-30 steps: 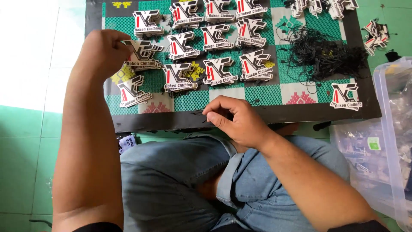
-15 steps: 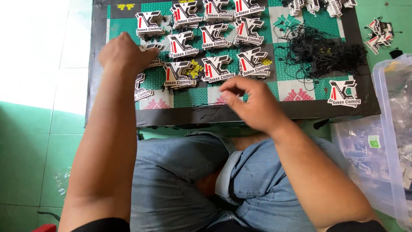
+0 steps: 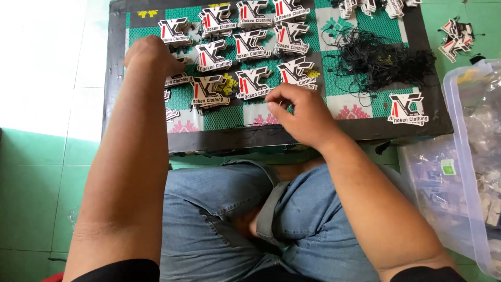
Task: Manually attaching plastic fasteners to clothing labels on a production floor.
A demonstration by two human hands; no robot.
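My left hand [image 3: 151, 55] lies knuckles-up on the left side of the board, fingers curled over a die-cut white, black and red hang tag [image 3: 178, 79] on a small stack. My right hand [image 3: 302, 112] hovers over the front middle of the board, thumb and fingers pinched together on a thin black string [image 3: 248, 128] that trails left along the board. Its fingertips are just below another hang tag [image 3: 253, 83]. Several more such tags lie in rows on the green patterned mat [image 3: 224, 117].
A tangle of black strings [image 3: 381, 62] sits at the board's right, a lone tag [image 3: 409, 109] below it. Small yellow pieces [image 3: 227, 83] lie among the tags. A clear plastic tub [image 3: 469, 156] and bag [image 3: 433, 177] stand on the right; loose tags [image 3: 454, 36] lie on the green floor.
My right hand has moved from the board's front edge up and right toward the tag rows. My left hand has shifted over the left tag stack. The camera view has tilted slightly.
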